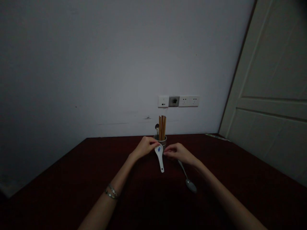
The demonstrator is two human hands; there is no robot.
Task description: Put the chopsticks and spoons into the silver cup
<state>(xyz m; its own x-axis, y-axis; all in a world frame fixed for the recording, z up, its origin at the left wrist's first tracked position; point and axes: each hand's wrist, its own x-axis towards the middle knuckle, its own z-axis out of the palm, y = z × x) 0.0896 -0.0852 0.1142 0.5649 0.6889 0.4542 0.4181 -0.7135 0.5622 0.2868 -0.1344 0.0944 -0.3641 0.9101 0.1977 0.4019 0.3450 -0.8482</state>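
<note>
My left hand pinches the bowl end of a white ceramic soup spoon with a blue mark. The spoon's handle points down toward me. To its right, my right hand has bent fingers, with the fingertips close beside the ceramic spoon. A metal spoon extends from beneath that hand, its handle end hidden in the fingers and its slightly blurred bowl toward me. Just behind both hands stands a grey metal-looking cup containing several wooden chopsticks and another metal spoon.
The dark red table meets a pale wall behind the cup. Wall sockets sit above the table's back edge. At the right is a white panelled door. A thin strip lies along the back right edge.
</note>
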